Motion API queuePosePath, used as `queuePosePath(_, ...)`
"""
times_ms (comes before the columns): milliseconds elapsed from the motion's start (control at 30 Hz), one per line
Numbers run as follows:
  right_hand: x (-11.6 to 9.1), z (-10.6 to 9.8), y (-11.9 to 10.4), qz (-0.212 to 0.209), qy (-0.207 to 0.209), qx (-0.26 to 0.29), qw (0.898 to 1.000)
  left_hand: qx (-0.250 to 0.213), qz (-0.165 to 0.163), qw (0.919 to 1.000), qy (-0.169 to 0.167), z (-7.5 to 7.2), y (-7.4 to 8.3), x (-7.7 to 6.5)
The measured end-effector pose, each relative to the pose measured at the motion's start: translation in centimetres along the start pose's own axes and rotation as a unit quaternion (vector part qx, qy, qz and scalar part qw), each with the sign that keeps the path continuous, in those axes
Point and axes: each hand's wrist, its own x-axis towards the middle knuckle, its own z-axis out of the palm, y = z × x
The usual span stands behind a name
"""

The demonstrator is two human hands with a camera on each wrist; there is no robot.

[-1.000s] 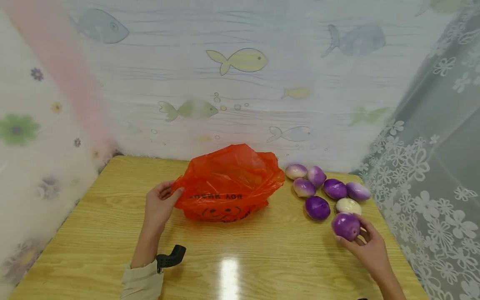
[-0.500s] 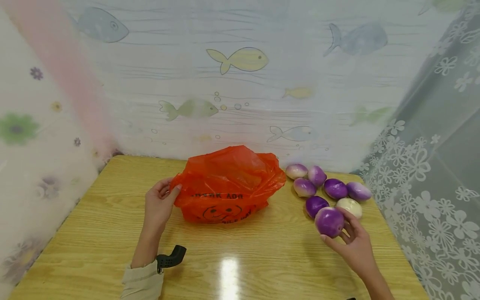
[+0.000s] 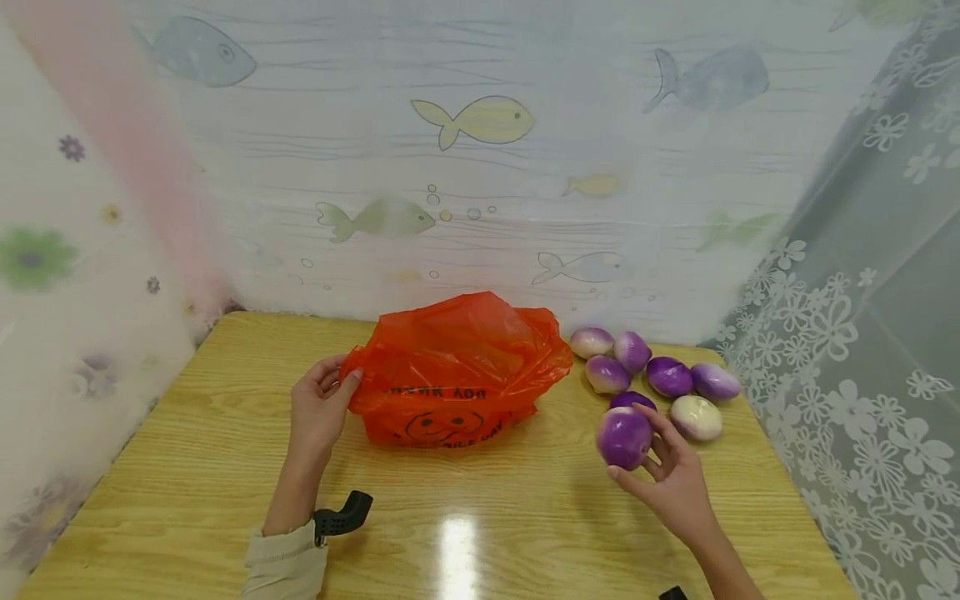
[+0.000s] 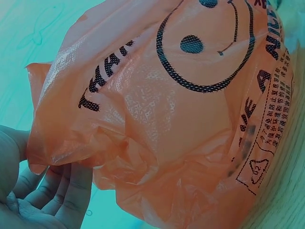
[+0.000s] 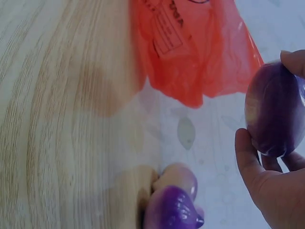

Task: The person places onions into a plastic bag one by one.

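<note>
Red plastic bag [image 3: 450, 367]: on the table [image 3: 540, 525], left of the bulbs [image 3: 608, 375]; limp film may fold in.
Left hand [image 3: 318, 408]: pinches the bag's left edge; a slack pinch could slip.
Right hand [image 3: 675, 479]: grips a raised purple bulb [image 3: 624, 438] right of the bag; smooth skin could slide free.
Dark bulb [image 3: 632, 401]: just beyond; a low sweep might knock it.

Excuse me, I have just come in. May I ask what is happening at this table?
A person is working with a red plastic bag and some bulb-shaped vegetables. The left hand pinches the bag's edge, while the right hand holds one purple bulb above the table, to the right of the bag and not touching it. Seven other bulbs lie on the table near its far right corner. What is inside the bag cannot be seen.
</note>
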Motion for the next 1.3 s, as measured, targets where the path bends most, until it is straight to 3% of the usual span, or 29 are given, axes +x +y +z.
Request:
queuePosePath(767,1.2,3.0,-1.2,-0.023,-0.055,0.082,0.995,-0.004,0.007,0.9999,-0.009,0.2,0.0,0.0)
queuePosePath(1300,4.3,6.4,-3.4,-0.004,-0.124,0.115,0.986,-0.012,0.008,0.9998,-0.013,0.2,0.0,0.0)
